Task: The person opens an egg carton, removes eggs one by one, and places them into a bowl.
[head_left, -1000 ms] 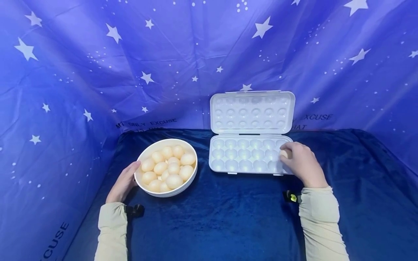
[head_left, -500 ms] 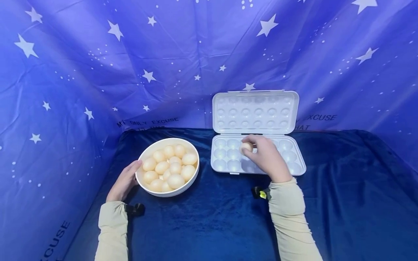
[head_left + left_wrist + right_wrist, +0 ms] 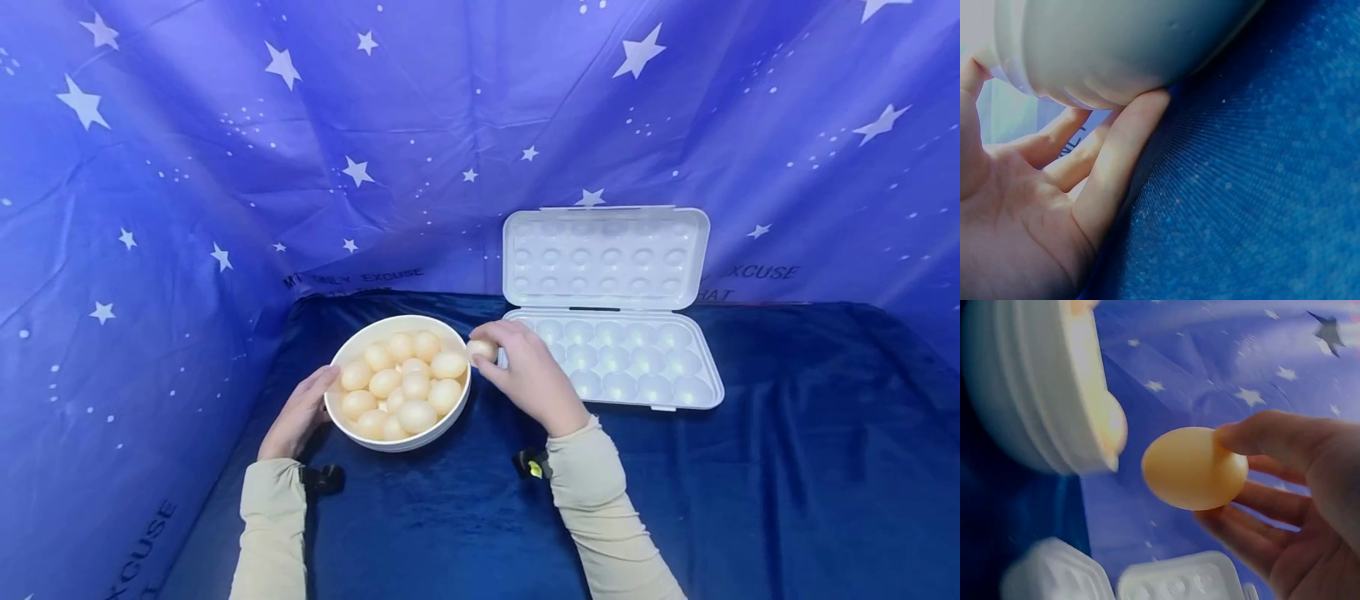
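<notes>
A white bowl (image 3: 397, 443) full of pale eggs (image 3: 416, 385) stands left of centre in the head view. My left hand (image 3: 300, 408) holds its left side, thumb at the rim; in the left wrist view the fingers (image 3: 1110, 169) press against the outer wall. One egg (image 3: 1194, 469) is pinched between the thumb and fingers of my right hand (image 3: 528, 371), just outside the bowl's right rim. Behind that hand lies an open white egg box (image 3: 708, 392), its lid (image 3: 606, 218) standing up at the back and its rows of round cups partly hidden by the hand.
Dark blue velvety cloth (image 3: 450, 525) covers the table. A blue star-printed curtain (image 3: 420, 108) rises right behind the egg box and along the left side. Both wrists carry small black cameras (image 3: 324, 480).
My right hand has carried the egg leftward from the right end of the egg box, across the box, to the bowl's rim. The left hand stays on the bowl; the head view has shifted slightly.
</notes>
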`<state>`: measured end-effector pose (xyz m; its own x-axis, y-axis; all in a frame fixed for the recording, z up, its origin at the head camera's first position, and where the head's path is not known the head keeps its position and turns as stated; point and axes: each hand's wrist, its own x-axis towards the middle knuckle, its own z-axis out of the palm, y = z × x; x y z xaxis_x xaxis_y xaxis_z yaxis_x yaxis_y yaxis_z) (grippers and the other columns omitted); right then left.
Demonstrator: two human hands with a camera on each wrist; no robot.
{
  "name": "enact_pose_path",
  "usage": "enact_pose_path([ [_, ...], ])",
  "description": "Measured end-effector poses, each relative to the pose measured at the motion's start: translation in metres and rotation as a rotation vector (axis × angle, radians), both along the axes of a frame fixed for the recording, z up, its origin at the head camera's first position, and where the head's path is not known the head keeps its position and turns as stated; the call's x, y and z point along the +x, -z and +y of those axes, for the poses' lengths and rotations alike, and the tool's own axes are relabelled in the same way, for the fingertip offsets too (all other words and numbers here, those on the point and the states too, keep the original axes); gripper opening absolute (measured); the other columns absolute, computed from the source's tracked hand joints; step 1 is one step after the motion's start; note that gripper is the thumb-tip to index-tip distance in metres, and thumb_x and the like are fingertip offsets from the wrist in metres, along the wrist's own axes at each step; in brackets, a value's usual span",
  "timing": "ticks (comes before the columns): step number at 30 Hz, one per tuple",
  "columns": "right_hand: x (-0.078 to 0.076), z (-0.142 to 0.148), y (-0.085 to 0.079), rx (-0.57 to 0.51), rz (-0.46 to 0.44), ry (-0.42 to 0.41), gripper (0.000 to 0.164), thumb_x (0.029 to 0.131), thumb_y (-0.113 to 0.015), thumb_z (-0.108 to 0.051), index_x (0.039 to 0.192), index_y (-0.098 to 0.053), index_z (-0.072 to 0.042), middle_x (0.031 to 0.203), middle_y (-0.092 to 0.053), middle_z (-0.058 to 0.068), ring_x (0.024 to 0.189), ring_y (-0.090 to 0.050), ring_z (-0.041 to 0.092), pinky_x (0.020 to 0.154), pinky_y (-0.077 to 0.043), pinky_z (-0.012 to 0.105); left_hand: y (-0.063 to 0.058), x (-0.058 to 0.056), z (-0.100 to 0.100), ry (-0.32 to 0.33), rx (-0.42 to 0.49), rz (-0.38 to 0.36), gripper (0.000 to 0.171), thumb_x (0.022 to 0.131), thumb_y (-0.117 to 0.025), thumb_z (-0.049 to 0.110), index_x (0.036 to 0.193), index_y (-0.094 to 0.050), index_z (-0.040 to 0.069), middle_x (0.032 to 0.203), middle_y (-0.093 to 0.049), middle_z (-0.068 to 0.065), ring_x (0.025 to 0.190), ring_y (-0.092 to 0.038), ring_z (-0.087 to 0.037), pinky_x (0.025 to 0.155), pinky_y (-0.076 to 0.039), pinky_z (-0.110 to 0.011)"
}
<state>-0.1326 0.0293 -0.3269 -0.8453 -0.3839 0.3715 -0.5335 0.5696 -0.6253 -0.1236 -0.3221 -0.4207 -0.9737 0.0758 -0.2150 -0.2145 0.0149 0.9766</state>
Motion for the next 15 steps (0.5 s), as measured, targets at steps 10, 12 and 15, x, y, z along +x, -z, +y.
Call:
enact_pose_path([
  [10,0.002,-0.034,0.023,0.013,0.116,-0.159,0.026,0.096,-0.066,-0.014,0.120,-0.066,-0.004,0.123,-0.066,0.009,0.119,-0.060,0.024,0.104,-0.046,0.037,0.002,0.001,0.001,-0.005,0.005,0.002,0.030,0.107,-0.042,0.039,0.121,-0.051,0.015,0.103,-0.065,0.014,0.096,-0.064,-0.002,0.079,-0.055,-0.026],
  [12,0.003,-0.039,0.027,0.026,0.101,-0.181,0.028,0.098,-0.064,-0.015,0.123,-0.065,-0.005,0.127,-0.064,0.009,0.122,-0.058,0.023,0.106,-0.045,0.037,0.002,0.000,0.001,-0.003,0.006,0.003,0.030,0.107,-0.043,0.040,0.121,-0.051,0.015,0.104,-0.065,0.014,0.096,-0.064,-0.002,0.079,-0.055,-0.026],
  [15,0.005,-0.045,0.031,0.057,0.067,-0.192,0.030,0.100,-0.061,-0.016,0.128,-0.063,-0.007,0.133,-0.062,0.009,0.128,-0.055,0.023,0.109,-0.042,0.037,0.002,-0.001,0.002,-0.002,0.009,0.003,0.030,0.106,-0.043,0.040,0.121,-0.051,0.015,0.104,-0.065,0.014,0.097,-0.063,-0.002,0.079,-0.055,-0.026],
])
